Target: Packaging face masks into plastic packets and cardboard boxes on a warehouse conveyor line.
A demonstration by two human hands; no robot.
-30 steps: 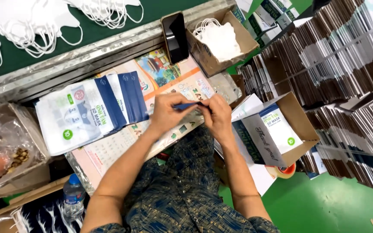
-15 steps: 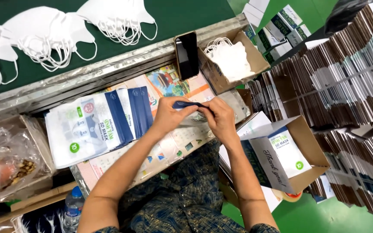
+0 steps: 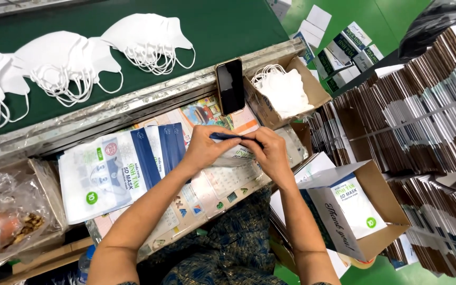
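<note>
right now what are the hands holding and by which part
Both the left hand and the right hand pinch one flat mask pouch along its dark blue top edge, fingertips meeting at that strip.

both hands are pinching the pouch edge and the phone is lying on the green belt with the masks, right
Not quite. In the head view the phone leans against the cardboard box below the belt. Both the left hand and right hand do pinch the pouch.

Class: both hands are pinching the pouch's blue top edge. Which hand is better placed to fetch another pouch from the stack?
Probably the left hand: the stack of pouches lies directly beside it, while the right hand sits farther away, across the held pouch.
</note>
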